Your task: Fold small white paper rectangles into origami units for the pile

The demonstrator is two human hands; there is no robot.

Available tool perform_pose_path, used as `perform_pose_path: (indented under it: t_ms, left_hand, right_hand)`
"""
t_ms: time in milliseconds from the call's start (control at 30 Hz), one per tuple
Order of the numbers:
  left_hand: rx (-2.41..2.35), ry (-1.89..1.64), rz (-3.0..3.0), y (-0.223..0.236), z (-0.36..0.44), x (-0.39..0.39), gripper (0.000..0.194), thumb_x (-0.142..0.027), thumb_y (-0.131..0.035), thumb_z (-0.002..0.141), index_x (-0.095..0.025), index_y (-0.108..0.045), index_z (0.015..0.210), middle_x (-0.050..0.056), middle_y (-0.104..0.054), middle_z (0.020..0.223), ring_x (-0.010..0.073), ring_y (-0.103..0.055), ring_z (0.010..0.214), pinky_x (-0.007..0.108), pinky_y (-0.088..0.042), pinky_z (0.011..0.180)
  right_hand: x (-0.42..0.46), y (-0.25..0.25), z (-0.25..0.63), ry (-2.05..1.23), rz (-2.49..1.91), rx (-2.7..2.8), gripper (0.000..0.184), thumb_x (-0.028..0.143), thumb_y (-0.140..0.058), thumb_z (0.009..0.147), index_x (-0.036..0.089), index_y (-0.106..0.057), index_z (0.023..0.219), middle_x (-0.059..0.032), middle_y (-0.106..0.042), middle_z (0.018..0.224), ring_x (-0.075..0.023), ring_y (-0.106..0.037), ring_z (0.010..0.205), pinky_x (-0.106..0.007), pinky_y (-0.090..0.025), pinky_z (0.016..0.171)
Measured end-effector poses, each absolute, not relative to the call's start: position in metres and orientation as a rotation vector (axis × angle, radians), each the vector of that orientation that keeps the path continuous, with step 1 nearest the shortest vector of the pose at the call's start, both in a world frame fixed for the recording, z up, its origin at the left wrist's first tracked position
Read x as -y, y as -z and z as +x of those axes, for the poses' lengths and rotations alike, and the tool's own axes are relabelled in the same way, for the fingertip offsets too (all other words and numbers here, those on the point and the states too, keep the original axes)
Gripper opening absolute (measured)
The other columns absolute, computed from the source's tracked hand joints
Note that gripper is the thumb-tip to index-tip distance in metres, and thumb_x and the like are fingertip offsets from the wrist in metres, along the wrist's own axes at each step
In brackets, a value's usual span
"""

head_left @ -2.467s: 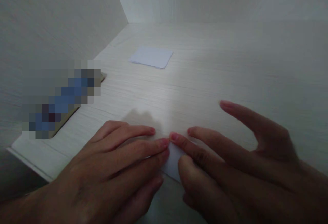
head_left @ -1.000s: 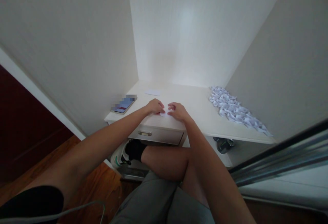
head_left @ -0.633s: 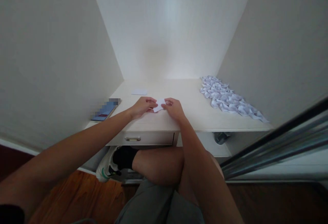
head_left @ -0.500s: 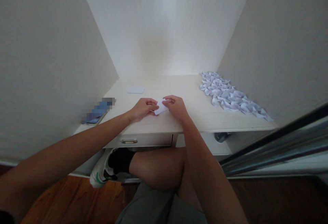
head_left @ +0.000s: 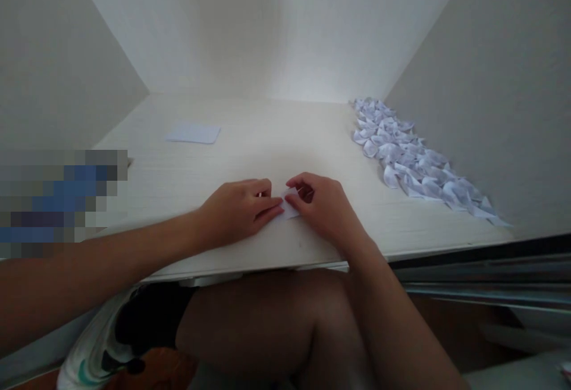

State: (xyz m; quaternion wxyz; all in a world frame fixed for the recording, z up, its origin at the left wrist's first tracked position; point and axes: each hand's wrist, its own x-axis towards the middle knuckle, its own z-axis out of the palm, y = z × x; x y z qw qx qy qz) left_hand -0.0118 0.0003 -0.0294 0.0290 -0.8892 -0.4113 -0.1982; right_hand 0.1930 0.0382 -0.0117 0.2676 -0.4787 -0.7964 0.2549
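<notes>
A small white piece of paper [head_left: 291, 207] lies on the pale wooden desk top [head_left: 267, 152], near its front edge. My left hand [head_left: 238, 208] rests on the desk with its fingers pressed together on the paper's left side. My right hand [head_left: 323, 204] has curled fingers pinching the paper's right side. Most of the paper is hidden between the fingertips.
A flat white sheet [head_left: 194, 134] lies at the back left. A long heap of several folded white paper pieces [head_left: 414, 164] runs along the right wall. A blurred phone [head_left: 57, 200] sits at the left edge. Walls close in on three sides. My knee [head_left: 267, 324] is under the desk.
The camera has come closer and lower to the desk. The paper, lifted slightly half a second ago, is now pressed down on the desk between both hands.
</notes>
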Motion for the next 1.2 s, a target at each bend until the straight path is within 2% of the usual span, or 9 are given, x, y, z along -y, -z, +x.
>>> perform_pose_path:
  t_ms: [200,367,533,733,900,1200]
  left_hand:
    - [1.43,0.443,-2.76,0.019,-0.005,0.0,0.029,-0.033,-0.054,0.105,-0.02,-0.079,0.102,0.005,-0.068,0.087,0.0203,-0.063,0.072,0.031,-0.042,0.057]
    - [1.466,0.396,-2.751,0.016,-0.004,-0.002,0.023,-0.032,-0.058,0.103,-0.018,-0.077,0.104,0.006,-0.068,0.088,0.0219,-0.061,0.074,0.031,-0.038,0.055]
    - [1.392,0.37,-2.705,0.016,-0.006,0.001,0.024,-0.032,-0.057,0.104,-0.018,-0.077,0.103,0.006,-0.068,0.079,0.0215,-0.059,0.068,0.031,-0.031,0.051]
    - [1.401,0.35,-2.723,0.018,-0.012,-0.004,0.033,-0.043,-0.051,0.106,-0.025,-0.078,0.108,0.005,-0.069,0.077,0.0216,-0.06,0.068,0.032,-0.03,0.051]
    - [1.384,0.36,-2.774,0.018,-0.017,-0.011,0.035,-0.048,-0.049,0.106,-0.029,-0.078,0.107,0.004,-0.066,0.075,0.0201,-0.061,0.067,0.032,-0.03,0.051]
    - [1.39,0.385,-2.807,0.019,-0.018,-0.013,0.036,-0.048,-0.047,0.107,-0.029,-0.078,0.106,0.002,-0.064,0.075,0.0182,-0.058,0.065,0.031,-0.03,0.053]
  right_hand:
    - [-0.026,0.011,0.193,-0.601,-1.281,2.117,0.029,0.012,-0.077,0.084,0.016,-0.076,0.113,-0.0065,-0.08,0.095,-0.0186,-0.073,0.079,-0.031,-0.058,0.076]
    - [-0.027,0.016,0.193,-0.578,-1.29,2.068,0.024,0.012,-0.075,0.085,0.016,-0.077,0.109,-0.0048,-0.08,0.093,-0.0176,-0.073,0.076,-0.031,-0.059,0.075]
    - [-0.024,0.017,0.191,-0.465,-1.229,2.147,0.023,0.01,-0.07,0.089,0.017,-0.076,0.11,-0.005,-0.081,0.094,-0.0194,-0.075,0.083,-0.031,-0.059,0.076]
    - [-0.018,0.015,0.201,-0.3,-1.12,2.256,0.013,0.015,-0.066,0.095,0.022,-0.075,0.102,-0.0031,-0.081,0.09,-0.0195,-0.076,0.081,-0.031,-0.06,0.074]
    - [-0.016,0.015,0.211,-0.381,-0.994,2.311,0.021,0.012,-0.064,0.097,0.026,-0.076,0.104,-0.0019,-0.083,0.102,-0.0205,-0.077,0.089,-0.035,-0.063,0.08]
    - [-0.02,0.018,0.212,-0.371,-0.917,2.366,0.022,0.009,-0.062,0.097,0.02,-0.079,0.107,-0.0054,-0.083,0.108,-0.0219,-0.075,0.095,-0.036,-0.065,0.083]
